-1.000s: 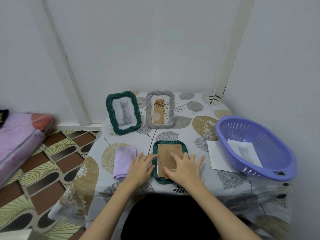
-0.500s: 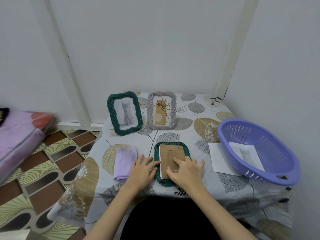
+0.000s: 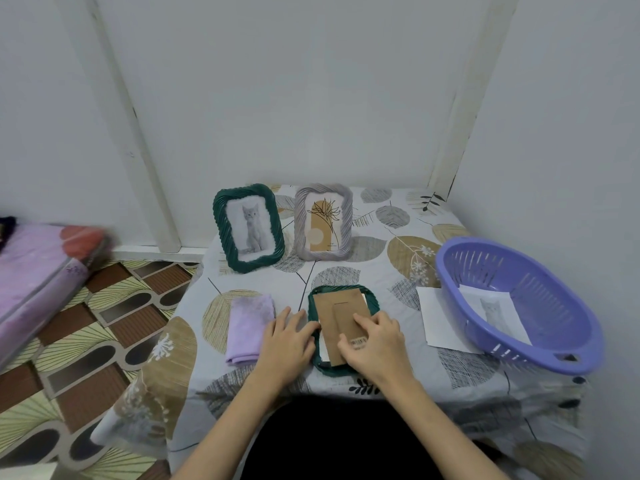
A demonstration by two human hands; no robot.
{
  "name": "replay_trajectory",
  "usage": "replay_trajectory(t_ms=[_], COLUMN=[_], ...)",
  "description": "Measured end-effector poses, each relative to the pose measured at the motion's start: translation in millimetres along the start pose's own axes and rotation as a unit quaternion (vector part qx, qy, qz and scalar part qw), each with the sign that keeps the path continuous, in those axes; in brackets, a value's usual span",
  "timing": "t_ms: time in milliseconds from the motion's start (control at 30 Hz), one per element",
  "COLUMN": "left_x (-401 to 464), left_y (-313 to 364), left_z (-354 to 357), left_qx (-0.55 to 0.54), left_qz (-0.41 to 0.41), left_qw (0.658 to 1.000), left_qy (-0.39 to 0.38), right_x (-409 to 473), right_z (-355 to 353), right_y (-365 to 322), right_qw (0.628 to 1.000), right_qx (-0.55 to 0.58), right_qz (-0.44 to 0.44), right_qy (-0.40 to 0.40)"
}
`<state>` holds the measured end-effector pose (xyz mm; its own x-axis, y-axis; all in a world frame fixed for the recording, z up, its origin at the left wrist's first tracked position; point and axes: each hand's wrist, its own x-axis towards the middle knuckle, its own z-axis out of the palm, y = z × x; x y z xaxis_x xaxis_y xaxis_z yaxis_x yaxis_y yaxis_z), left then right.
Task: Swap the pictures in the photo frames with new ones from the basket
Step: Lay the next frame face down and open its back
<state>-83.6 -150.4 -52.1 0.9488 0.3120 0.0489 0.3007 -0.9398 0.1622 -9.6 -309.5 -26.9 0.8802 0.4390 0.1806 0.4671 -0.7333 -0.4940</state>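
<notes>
Lilac cloth, a small folded square, lies at the left of the leaf-printed tablecloth, just beside the left hand. That hand rests flat with fingers straight and spread, its fingertips touching the left rim of the dark green twisted-rim photo frame lying face down. Its job, I judge, is to pin the frame, so it should press down rather than push sideways.

On that frame sits the brown cardboard backing board, skewed off square, with a white strip showing at its lower left edge. The right hand has its fingers curled onto the board; whether it pinches an edge or only presses is hard to tell from this angle. The board should be squared to the opening and seated evenly, not forced at one corner.

Behind stand an upright green frame with a grey kitten picture and a grey twisted frame with a botanical print. At the right, a white sheet lies partly under the purple slotted plastic basket, which holds another kitten print.
</notes>
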Motion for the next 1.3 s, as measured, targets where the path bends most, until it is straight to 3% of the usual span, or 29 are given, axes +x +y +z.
replay_trajectory(t_ms=[333, 667, 900, 1033, 1300], left_x=[-2.3, -14.3, -22.3, -13.6, 10.9], left_y=[5.8, 17.9, -7.1, -22.3, -25.0], left_z=[3.5, -15.1, -12.3, -10.9, -18.0], left_qx=[0.0, 0.052, 0.03, -0.049, -0.043], left_qz=[0.008, -0.004, -0.029, -0.064, -0.065], left_qw=[1.0, 0.996, 0.995, 0.996, 0.997], left_qy=[0.023, 0.075, 0.095, 0.049, -0.019], right_x=[-1.0, -7.3, -3.1, -6.5, -9.8], right_z=[3.9, -7.2, -20.1, -17.4, -5.8], right_y=[7.0, 33.2, 58.1, 60.3, 53.5], right_qw=[0.997, 0.995, 0.993, 0.994, 0.995], right_qx=[-0.054, 0.047, 0.009, -0.041, -0.058], right_qz=[-0.002, 0.021, 0.075, 0.083, 0.058], right_qy=[-0.056, 0.086, 0.092, 0.053, 0.062])
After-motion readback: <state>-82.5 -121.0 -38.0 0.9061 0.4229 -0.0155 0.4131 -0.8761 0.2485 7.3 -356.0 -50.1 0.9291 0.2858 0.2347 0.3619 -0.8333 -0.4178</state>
